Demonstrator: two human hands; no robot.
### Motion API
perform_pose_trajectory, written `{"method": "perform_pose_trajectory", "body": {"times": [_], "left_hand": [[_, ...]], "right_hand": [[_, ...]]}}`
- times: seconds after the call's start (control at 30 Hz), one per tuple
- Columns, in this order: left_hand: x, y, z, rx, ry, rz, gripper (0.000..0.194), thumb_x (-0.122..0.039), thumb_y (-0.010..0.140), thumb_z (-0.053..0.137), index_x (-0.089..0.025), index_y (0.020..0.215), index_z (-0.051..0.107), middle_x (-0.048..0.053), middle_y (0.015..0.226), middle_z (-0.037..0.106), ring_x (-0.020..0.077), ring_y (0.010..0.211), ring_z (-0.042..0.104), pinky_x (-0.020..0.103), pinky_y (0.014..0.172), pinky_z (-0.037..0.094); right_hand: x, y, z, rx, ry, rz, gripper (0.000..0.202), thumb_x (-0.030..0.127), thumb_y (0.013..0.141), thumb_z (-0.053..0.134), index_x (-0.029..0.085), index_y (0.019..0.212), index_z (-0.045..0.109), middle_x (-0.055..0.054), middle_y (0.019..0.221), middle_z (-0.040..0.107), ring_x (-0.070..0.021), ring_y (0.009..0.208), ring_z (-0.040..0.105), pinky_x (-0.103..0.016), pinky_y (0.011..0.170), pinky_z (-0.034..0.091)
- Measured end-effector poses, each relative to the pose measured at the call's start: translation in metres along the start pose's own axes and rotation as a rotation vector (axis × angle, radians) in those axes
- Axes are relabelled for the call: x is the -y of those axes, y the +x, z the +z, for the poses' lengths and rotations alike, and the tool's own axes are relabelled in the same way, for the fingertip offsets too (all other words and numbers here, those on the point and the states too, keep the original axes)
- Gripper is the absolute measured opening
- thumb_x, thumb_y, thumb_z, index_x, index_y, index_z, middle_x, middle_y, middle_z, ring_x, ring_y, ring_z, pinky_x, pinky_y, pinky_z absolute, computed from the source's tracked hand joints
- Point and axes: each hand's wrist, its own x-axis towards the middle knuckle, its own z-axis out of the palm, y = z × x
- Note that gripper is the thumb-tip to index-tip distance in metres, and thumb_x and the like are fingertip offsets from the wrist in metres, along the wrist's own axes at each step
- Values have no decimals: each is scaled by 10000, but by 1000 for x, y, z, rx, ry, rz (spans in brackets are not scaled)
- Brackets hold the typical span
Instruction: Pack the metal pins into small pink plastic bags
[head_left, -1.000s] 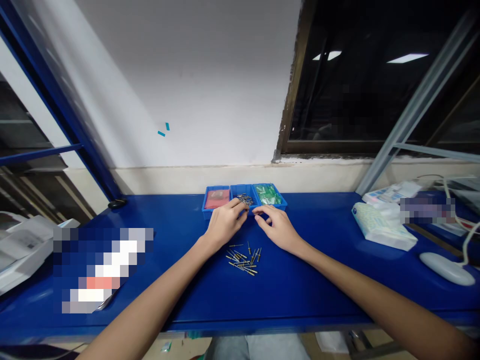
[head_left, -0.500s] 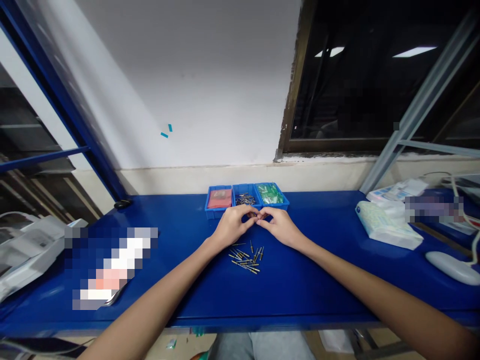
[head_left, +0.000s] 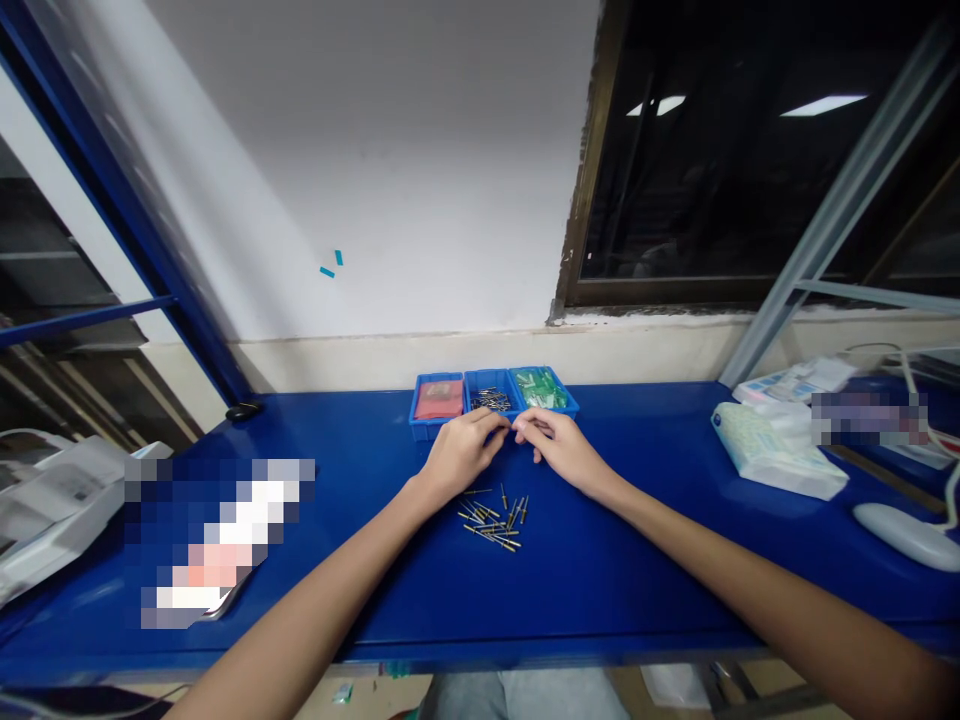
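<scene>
Both hands meet in front of three joined blue bins. My left hand [head_left: 466, 445] is closed, fingertips pinched on something too small to make out. My right hand [head_left: 551, 440] is closed too, its curled fingertips close to the left ones; what they hold, if anything, is hidden. Behind them, the left bin [head_left: 426, 428] has red packets [head_left: 440, 399], the middle bin [head_left: 480, 379] has loose metal rivets [head_left: 491, 399], and the right bin [head_left: 571, 403] has green-and-clear packets [head_left: 538, 387]. A loose pile of rivets [head_left: 491, 525] lies on the blue table nearer to me.
The blue table [head_left: 600, 580] bears a pixelated item [head_left: 232, 540] at left, with white devices [head_left: 67, 500] beyond it. On the right are a tissue pack [head_left: 780, 452], a white rounded device [head_left: 909, 535] and cables. Metal frame posts rise at both sides.
My fingertips have drawn slightly apart, and the fingers of my right hand have curled further in. The bins and the rivet pile have stayed in place.
</scene>
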Motion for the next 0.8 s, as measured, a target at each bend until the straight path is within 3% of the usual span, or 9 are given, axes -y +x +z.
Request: {"method": "perform_pose_trajectory", "body": {"times": [0.1,0.3,0.43,0.5,0.57,0.67,0.8], "left_hand": [[0,2,2,-29,-213,-38,121,-179,950,571,-181,1034,657,38,973,726,164,846,689,278,763,554],[1,2,4,3,-400,-112,144,-187,934,603,-184,1078,608,22,913,739,156,799,702,250,699,554],[1,5,-4,-93,-231,-66,153,-217,949,585,-180,1095,606,60,1015,690,170,871,671,301,791,550],[2,8,-13,-206,-82,-62,172,-213,946,575,-173,1107,616,91,1108,629,173,903,640,332,841,532],[4,11,-24,-258,-15,-76,178,-198,942,554,-162,1097,632,87,1068,615,153,832,616,324,814,520],[10,15,-41,-111,-87,-58,169,-200,936,533,-156,1007,680,35,850,652,128,696,579,285,715,491],[17,15,-53,352,-243,-117,208,-263,876,615,-159,1003,742,24,743,690,126,629,588,253,608,447]], "right_hand": [[-3,0,-1,-66,-135,-72,182,322,901,582,190,1007,648,-60,906,707,-188,836,668,-255,605,501],[-1,-5,-1,-44,-374,-221,128,238,941,551,195,928,671,-45,892,721,-186,794,665,-309,736,505],[2,8,-9,-60,-635,-397,238,251,1003,447,188,955,671,-79,958,698,-224,932,629,-369,870,484],[2,25,-13,-108,-773,-412,270,266,1012,425,178,963,675,-100,966,688,-248,979,598,-397,893,475],[2,41,-16,-145,-870,-379,256,280,1002,449,168,989,679,-116,976,682,-274,1013,571,-420,891,478],[4,46,-18,-150,-927,-397,240,290,974,506,138,1069,665,-143,1060,657,-295,1057,540,-456,941,461],[8,11,-15,-100,-847,-476,227,245,985,467,160,1073,658,-125,1072,637,-275,1063,532,-450,967,451]]}}
